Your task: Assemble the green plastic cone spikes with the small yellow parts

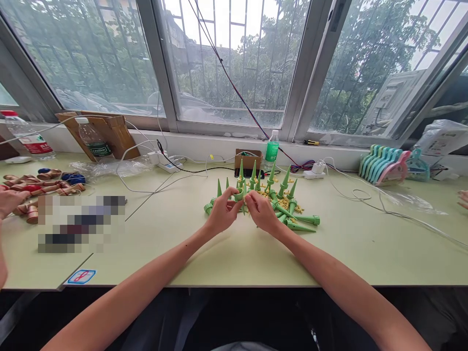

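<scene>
My left hand [223,210] pinches a green plastic watering spike [239,196] by its round collar, between thumb and fingers. Close against it, my right hand [262,210] has its thumb and fingertips pressed together at the spike; whatever they grip is too small and hidden to make out. Behind and right of my hands is a pile of similar green spikes [302,220], some standing point up and others lying flat. Small yellow plastic pieces [281,193] are scattered among them.
A phone [252,173], a small cardboard box [248,159] and a green-labelled bottle [271,150] stand behind the pile. Cables and power strips [315,171] run along the wall. Hangers [383,165] are at right. Wooden pieces [32,212] and another person's hand [10,201] are at left.
</scene>
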`<state>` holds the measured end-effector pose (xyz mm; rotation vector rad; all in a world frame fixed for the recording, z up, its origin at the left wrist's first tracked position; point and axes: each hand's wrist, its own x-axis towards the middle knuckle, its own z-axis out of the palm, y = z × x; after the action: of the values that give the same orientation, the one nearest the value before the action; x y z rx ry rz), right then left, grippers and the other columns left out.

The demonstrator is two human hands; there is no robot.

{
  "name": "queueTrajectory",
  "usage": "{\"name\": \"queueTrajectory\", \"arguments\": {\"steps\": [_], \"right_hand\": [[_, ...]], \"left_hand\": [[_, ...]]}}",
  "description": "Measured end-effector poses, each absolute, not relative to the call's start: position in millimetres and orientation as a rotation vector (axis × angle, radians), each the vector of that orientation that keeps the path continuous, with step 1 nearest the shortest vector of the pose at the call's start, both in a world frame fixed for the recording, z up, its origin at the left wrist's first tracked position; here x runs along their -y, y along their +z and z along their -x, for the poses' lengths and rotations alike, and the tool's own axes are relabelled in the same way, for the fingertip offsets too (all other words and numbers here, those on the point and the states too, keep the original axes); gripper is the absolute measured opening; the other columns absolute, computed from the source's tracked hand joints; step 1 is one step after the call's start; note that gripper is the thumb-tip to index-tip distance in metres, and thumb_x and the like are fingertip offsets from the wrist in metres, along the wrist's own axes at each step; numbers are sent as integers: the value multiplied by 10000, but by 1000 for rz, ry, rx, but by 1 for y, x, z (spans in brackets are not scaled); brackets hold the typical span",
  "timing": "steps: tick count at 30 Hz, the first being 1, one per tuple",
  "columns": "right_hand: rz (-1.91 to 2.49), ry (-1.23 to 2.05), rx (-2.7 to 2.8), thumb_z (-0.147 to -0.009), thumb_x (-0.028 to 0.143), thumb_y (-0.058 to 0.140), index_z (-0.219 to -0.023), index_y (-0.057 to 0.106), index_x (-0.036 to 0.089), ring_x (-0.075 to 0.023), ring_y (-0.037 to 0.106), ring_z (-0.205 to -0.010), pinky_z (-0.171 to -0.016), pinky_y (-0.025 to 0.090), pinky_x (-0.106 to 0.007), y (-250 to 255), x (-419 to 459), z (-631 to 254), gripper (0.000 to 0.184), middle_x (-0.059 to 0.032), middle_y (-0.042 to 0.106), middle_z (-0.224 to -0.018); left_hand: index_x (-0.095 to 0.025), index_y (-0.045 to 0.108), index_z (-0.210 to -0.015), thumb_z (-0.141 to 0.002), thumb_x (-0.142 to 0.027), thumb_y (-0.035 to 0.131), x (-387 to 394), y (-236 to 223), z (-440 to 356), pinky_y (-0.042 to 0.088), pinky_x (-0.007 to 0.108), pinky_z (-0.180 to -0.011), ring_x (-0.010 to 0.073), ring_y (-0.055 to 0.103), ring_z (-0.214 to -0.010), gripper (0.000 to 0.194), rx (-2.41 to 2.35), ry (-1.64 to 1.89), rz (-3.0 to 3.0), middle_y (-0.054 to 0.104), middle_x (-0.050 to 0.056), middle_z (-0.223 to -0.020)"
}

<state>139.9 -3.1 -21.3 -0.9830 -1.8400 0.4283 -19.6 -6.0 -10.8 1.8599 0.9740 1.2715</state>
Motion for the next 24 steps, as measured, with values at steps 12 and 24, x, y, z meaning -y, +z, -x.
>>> {"name": "queueTrajectory", "arguments": {"steps": [12,24], "right_hand": [[954,409,1829,-994,390,339,-797,449,207,-110,413,-526,-555,331,-239,-23,3,-139,291,28,486,-633],[907,407,1853,-991,391,353,-834,507,206,-116,437,-546,-574,359,-240,-22,5,-138,287,14,514,-662]], "left_hand": [[-265,410,-1170,-808,-426,643,9,-5,19,417,176,-389,14,517,-449,459,-972,1309,-1854,520,45,-1100],[-199,469,-894,-884,-593,434,2,2,21,344,206,-331,113,453,-320,395,-906,1211,-1384,518,-48,-455]]}}
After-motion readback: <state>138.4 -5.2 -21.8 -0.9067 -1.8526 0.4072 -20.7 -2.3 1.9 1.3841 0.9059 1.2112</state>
